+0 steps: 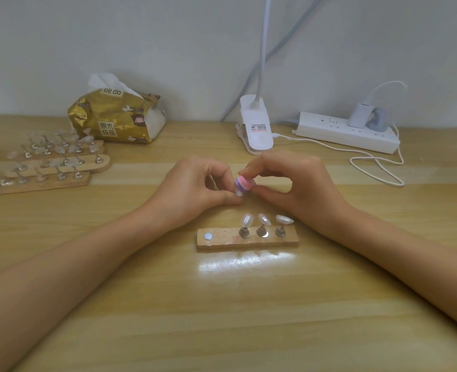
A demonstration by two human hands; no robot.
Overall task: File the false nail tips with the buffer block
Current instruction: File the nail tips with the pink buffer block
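Left hand (195, 183) is pinching one pearly nail tip (238, 193); right hand (297, 183) is gripping one pink-purple striped buffer block (244, 183); three tips (264, 218) are standing mid-tabletop.

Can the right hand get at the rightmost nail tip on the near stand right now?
Probably not yet: the way to the rightmost nail tip is free, just beside the right hand, but its fingers grip the buffer block.

Table (222, 318): pale wood grain, smooth, sheen under glare. Near holder strip (222, 241): rough matt wood, dull metal pegs (244, 232), pearly glossy nail tips (247, 219); buffer block (244, 183) matt, foam-like. Far left tissue pack (114, 122): crinkled shiny gold film.
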